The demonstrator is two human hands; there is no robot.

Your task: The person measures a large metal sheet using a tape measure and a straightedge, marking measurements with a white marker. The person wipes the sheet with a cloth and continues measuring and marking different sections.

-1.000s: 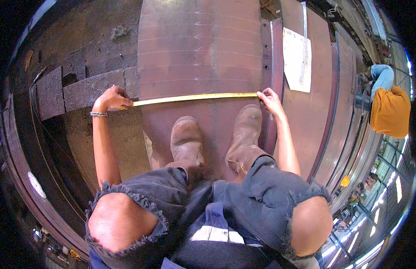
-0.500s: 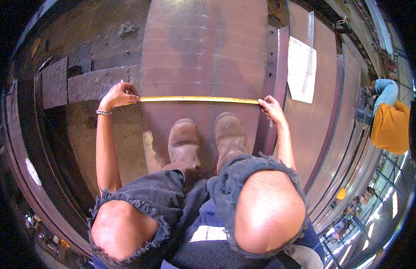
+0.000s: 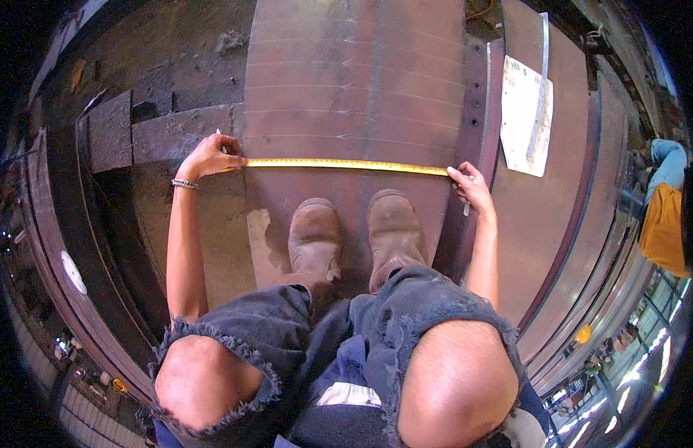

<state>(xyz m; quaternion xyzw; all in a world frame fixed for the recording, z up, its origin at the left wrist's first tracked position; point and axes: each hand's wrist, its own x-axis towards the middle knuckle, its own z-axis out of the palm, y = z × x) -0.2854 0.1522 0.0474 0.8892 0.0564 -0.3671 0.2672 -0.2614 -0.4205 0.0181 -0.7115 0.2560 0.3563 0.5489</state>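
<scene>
A yellow measuring tape [image 3: 346, 164] is stretched straight across a reddish-brown steel plate [image 3: 317, 82] in front of my boots. My left hand [image 3: 214, 155] pinches its left end at the plate's left edge, and a small pale tip shows above those fingers. At the right edge, my right hand [image 3: 472, 187] pinches the other end between thumb and finger. A thin pale stick [image 3: 467, 209] pokes out below the right hand's fingers; its kind is unclear. Several thin pale lines run across the plate beyond the tape, each with a small mark near the middle.
My boots [image 3: 395, 224] stand on the plate. To the right, a white sheet [image 3: 522, 123] with a metal straightedge [image 3: 541, 97] over it lies on another plate. A person in an orange top [image 3: 664, 228] is at the far right. Dark, dirty metal pieces [image 3: 107, 134] lie left.
The whole scene sits slightly further right in the picture. Both hands keep their hold on the tape, which lies about as far from the nearest pale line as before.
</scene>
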